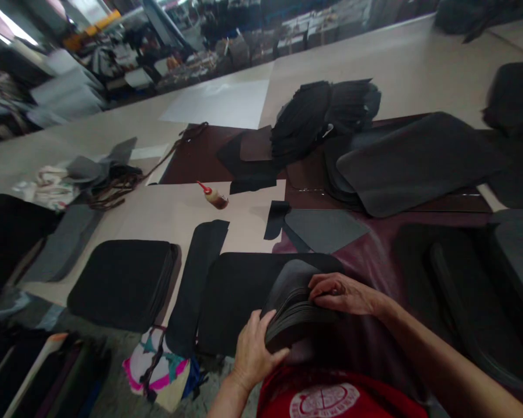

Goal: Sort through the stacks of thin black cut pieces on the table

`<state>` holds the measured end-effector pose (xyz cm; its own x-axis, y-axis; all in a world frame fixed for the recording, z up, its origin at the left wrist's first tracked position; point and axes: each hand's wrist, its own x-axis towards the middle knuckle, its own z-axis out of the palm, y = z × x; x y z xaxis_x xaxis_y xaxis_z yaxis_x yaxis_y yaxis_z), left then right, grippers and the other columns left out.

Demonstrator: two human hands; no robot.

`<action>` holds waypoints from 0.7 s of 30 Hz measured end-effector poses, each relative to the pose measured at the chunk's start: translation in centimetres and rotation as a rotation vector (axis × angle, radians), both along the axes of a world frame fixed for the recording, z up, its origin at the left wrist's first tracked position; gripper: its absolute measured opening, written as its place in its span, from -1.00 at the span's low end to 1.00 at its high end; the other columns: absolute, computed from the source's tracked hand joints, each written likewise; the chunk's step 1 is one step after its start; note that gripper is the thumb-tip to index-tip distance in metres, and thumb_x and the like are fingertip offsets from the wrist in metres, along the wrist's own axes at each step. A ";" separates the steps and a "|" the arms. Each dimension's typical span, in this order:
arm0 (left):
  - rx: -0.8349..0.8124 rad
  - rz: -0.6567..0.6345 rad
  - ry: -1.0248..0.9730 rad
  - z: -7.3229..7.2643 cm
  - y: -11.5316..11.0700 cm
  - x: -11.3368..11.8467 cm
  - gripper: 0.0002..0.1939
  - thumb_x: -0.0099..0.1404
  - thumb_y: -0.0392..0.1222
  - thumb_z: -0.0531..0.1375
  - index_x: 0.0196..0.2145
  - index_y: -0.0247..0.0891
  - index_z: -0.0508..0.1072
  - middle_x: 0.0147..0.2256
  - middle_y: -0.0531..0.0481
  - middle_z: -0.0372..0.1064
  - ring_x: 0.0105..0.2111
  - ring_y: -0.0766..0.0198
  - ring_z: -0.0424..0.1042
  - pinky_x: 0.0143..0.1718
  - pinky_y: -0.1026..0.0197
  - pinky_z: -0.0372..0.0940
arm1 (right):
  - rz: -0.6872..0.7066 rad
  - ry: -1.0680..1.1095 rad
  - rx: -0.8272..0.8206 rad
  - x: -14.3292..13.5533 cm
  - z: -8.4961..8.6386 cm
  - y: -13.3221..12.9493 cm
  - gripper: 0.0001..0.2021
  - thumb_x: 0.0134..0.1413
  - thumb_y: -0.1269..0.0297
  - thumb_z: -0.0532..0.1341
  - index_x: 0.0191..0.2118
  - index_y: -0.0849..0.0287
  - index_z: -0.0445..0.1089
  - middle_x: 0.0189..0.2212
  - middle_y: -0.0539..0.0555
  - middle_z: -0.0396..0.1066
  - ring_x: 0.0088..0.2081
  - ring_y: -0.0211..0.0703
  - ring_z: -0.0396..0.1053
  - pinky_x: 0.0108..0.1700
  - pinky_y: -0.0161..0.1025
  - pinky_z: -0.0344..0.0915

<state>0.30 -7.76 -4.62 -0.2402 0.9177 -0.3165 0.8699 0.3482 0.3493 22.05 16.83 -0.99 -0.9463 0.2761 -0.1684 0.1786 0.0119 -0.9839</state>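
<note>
My left hand [256,348] grips the near left edge of a stack of dark grey leather-like pieces [294,280], thumb on the near side and fingers over the edge. The stack is bent, with its layered edges fanned. My right hand [340,294] has its fingers curled and pinched on the stack's right edge. Beneath the stack lies a large black rounded sheet [239,284]. To its left is a black strip [200,255]. How many layers each hand holds cannot be made out.
A red-tipped squeeze bottle [217,199] lies on the pale table. A black stack of rounded pieces [119,281] sits at left. Farther back are a bundle of black pieces [305,119] and large dark sheets [418,162]. Patterned cloth [159,363] hangs near the front edge.
</note>
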 end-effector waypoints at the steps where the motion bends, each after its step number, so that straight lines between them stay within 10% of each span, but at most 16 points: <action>1: 0.004 0.001 0.007 -0.1 -0.1 0.0 -0.14 -0.02 -0.07 0.46 0.22 -0.14 0.30 0.19 -0.25 0.22 0.14 -0.13 0.35 0.13 -0.12 0.35 | 0.010 -0.006 0.002 0.0 0.0 0.1 -0.78 0.22 0.18 0.23 -0.26 0.19 0.58 -0.22 0.08 0.45 -0.24 -0.19 0.40 -0.16 -0.28 0.29; 11: 0.014 -0.009 0.024 -0.1 -0.1 0.0 -0.14 -0.03 -0.06 0.47 0.22 -0.14 0.30 0.19 -0.25 0.23 0.14 -0.14 0.36 0.13 -0.11 0.35 | 0.023 0.017 0.005 0.0 -0.2 0.2 -0.64 0.29 0.07 0.15 -0.34 0.22 0.52 -0.27 0.09 0.40 -0.30 -0.23 0.35 -0.24 -0.29 0.25; 21: 0.027 -0.008 0.007 0.0 0.0 -0.1 -0.13 -0.04 -0.07 0.47 0.22 -0.16 0.30 0.17 -0.25 0.25 0.13 -0.14 0.36 0.12 -0.10 0.36 | -0.129 -0.039 0.116 -0.1 -1.4 -1.0 -0.87 0.07 0.46 0.20 -0.24 0.16 0.45 -0.36 -0.01 0.42 -0.34 -0.26 0.33 -0.26 -0.32 0.24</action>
<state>0.24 -7.73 -4.59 -0.2353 0.9277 -0.2899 0.8749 0.3320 0.3525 21.94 15.86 -2.36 -0.8952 0.4142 -0.1645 0.2242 0.0995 -0.9694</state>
